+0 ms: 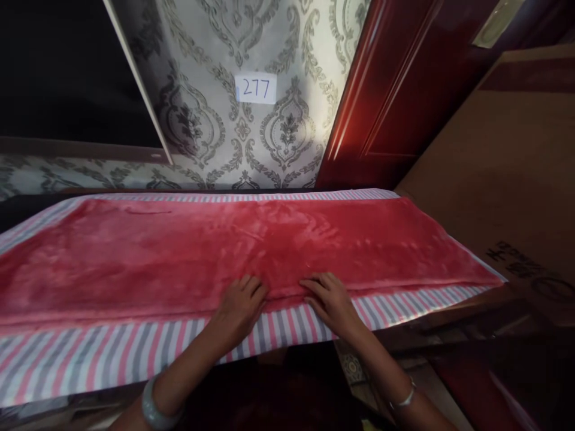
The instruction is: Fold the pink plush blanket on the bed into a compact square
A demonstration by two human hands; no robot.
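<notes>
A red plush blanket lies folded in a long strip on a striped cloth of pink, grey and white. My left hand is at the blanket's near edge, just left of the middle, with its fingers bent over the fabric. A short way to the right, my right hand has its fingers closed on the same edge, thumb towards me. Between the two hands the edge makes a low ridge. My fingertips are partly sunk in the pile.
A patterned wall with a paper label reading 277 rises behind. A dark screen hangs at the upper left. On the right stand a dark red door and a large cardboard box close to the blanket's end.
</notes>
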